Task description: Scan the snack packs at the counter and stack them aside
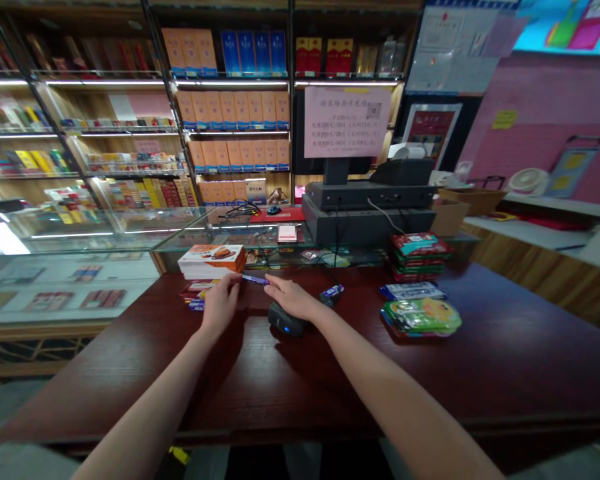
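Between my two hands, over the dark wooden counter (250,380), is a small flat purple-wrapped bar (255,280). My left hand (222,300) pinches its left end with closed fingers. At the opposite end, the fingers of my right hand (291,296) are closed on the bar. A black barcode scanner (284,321) with a blue light lies just below my right hand, partly covered by it. Close by on the right is another small purple packet (333,292). Beside my left hand stand an orange and white box (211,261) and several flat packets (196,295).
On the right lie green snack packs (421,316), blue-white packets (413,291) and a stack of red packs (420,256). Behind stand a cash register (370,223), a paper sign (347,123) and a glass display case (180,233). Stocked shelves (233,133) fill the back.
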`<state>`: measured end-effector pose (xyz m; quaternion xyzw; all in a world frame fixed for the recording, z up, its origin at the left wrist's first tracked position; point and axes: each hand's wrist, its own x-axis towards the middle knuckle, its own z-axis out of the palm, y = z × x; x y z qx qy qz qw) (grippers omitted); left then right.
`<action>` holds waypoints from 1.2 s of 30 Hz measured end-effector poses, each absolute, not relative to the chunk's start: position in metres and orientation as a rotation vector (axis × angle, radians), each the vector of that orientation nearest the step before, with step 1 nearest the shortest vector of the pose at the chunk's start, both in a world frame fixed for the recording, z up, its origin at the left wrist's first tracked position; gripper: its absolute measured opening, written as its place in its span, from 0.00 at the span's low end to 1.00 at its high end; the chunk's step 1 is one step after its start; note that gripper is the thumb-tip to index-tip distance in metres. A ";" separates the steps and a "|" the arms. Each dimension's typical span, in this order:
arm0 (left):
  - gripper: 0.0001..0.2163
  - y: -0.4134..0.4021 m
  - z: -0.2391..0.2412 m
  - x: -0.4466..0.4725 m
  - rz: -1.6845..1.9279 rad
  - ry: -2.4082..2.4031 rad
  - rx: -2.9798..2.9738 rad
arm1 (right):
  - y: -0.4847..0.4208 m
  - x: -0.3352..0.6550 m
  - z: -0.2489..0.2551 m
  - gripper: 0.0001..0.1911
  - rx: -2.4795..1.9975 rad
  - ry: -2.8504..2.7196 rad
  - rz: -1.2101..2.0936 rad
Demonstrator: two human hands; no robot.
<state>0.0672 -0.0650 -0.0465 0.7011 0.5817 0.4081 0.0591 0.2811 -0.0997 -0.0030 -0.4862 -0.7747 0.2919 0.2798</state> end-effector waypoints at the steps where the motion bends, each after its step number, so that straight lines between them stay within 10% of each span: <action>1: 0.13 -0.067 -0.044 0.065 1.241 1.771 2.123 | -0.100 0.278 -0.001 0.28 -1.306 -2.097 0.769; 36: 0.15 -0.113 -0.069 -0.015 0.939 2.468 1.673 | -0.113 0.143 -0.061 0.41 -1.294 -2.163 0.841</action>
